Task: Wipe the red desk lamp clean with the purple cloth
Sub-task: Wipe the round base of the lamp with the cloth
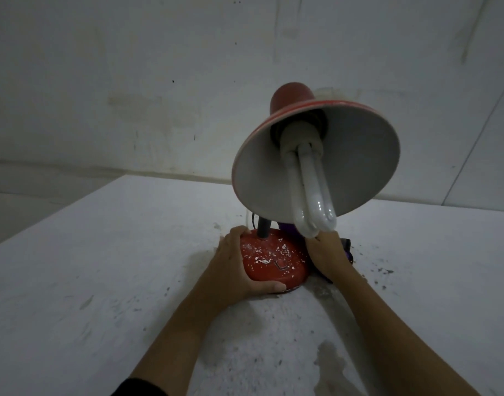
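Red desk lamp [276,262] stands on a white table [102,281], its shade [356,161] tilted toward the camera, a white tube bulb [310,190] showing inside. Left hand [233,264] grips the round base, fingers curled over the far edge, thumb along the near rim. Right hand [328,252] holds the purple cloth [348,250] against the base's right side. White flecks dot the base top.

Purple cloth [348,250] mostly hidden behind right hand [326,257] and lamp base [273,260]; that hand's fingers unseen.
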